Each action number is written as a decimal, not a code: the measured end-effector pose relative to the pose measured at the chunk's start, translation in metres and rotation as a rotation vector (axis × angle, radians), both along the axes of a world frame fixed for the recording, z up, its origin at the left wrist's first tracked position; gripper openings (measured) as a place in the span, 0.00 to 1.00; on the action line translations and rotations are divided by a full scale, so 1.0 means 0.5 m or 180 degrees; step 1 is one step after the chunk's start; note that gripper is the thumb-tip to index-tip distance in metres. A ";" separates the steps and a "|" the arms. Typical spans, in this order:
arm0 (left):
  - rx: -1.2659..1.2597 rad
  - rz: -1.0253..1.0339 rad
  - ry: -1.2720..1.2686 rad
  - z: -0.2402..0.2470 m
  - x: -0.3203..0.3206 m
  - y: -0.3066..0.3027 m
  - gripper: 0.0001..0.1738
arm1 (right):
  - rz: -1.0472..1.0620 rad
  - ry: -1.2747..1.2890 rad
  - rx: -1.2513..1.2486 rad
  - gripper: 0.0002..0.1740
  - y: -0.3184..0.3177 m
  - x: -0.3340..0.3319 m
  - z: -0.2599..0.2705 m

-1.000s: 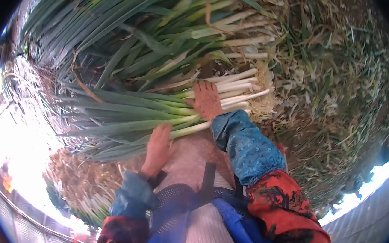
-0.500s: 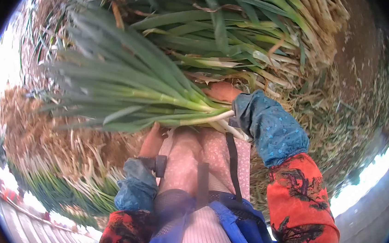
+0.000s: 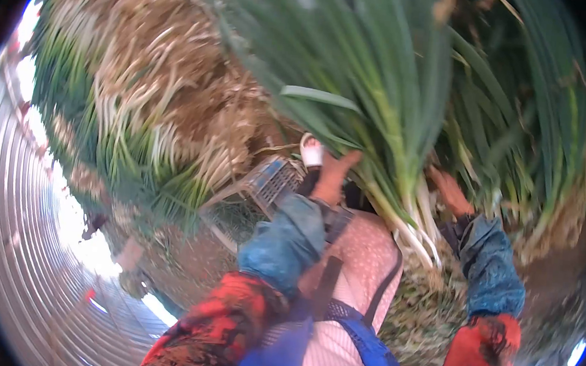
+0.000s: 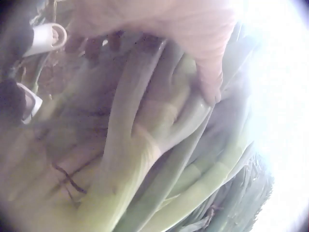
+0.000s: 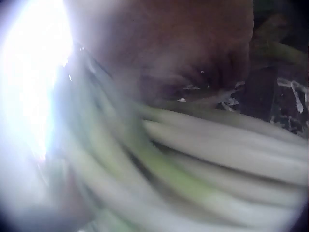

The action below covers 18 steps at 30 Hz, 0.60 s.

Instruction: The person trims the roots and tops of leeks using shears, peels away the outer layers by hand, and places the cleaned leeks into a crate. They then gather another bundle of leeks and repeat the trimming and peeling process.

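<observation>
A bunch of long green onions (image 3: 393,115) stands tilted in front of me, leaves fanning up and away, white root ends hanging toward my lap. My left hand (image 3: 335,176) grips its left side low on the leaves; in the left wrist view the thumb (image 4: 210,79) curls over the stalks and the fingers go behind them. On the bunch's other side, my right hand (image 3: 450,191) holds it by the pale stalks (image 5: 231,145), its fingers partly hidden behind them in the blurred right wrist view.
More green onions (image 3: 564,116) are heaped at the right. At the left lies a pile of green onions (image 3: 124,119) with brown roots. A grey plastic crate (image 3: 272,185) sits beside my left forearm, near a white shoe (image 3: 312,151). Leaf scraps (image 3: 426,334) cover the ground.
The bunch has come up off the heap and turned from lying sideways to leaves pointing away. Both hands have moved to either side of it, and the view has swung left.
</observation>
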<state>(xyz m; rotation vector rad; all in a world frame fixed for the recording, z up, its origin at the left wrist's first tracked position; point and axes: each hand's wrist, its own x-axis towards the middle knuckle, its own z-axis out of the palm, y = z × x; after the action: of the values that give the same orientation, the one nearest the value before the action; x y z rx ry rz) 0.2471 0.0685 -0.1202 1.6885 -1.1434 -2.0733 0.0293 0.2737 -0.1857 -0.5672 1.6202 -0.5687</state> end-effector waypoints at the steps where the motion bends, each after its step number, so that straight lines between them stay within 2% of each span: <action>1: -0.0111 0.0298 -0.0139 -0.006 -0.004 0.002 0.37 | -0.0170 -0.0317 -0.0017 0.28 -0.005 0.007 -0.025; 2: -0.0183 0.0591 -0.0281 -0.010 -0.001 0.014 0.41 | -0.0343 -0.0633 -0.0020 0.26 -0.010 0.014 -0.051; 4: -0.0489 0.0741 -0.0322 -0.034 0.025 0.040 0.42 | -0.1445 -0.1886 0.0764 0.23 -0.038 0.040 -0.088; 5: -0.0224 0.0481 -0.0598 -0.048 0.051 0.060 0.39 | -0.1925 -0.2121 0.1002 0.23 -0.041 0.041 -0.104; 7: 0.0603 0.1071 0.0003 -0.056 0.057 0.079 0.38 | -0.2379 -0.2136 0.1104 0.23 -0.054 0.038 -0.121; 8: 0.1012 0.1363 0.0322 -0.060 0.061 0.082 0.37 | -0.2495 -0.2094 0.1122 0.23 -0.058 0.042 -0.129; 11: 0.1738 0.1409 0.1446 -0.077 0.072 0.079 0.37 | -0.2638 -0.1959 0.1162 0.23 -0.063 0.056 -0.124; 14: 0.2006 0.1394 0.1768 -0.079 0.083 0.077 0.38 | -0.2669 -0.1822 0.1227 0.23 -0.054 0.071 -0.095; 18: 0.2225 0.1505 0.1787 -0.065 0.113 0.082 0.36 | -0.2647 -0.1661 0.1266 0.23 -0.049 0.088 -0.039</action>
<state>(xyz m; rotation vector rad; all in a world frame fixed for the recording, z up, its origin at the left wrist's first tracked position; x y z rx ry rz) 0.3034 0.1097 -0.1525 1.2509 0.1629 -2.4904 0.0731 0.2492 -0.2052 0.5556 1.3555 -0.8752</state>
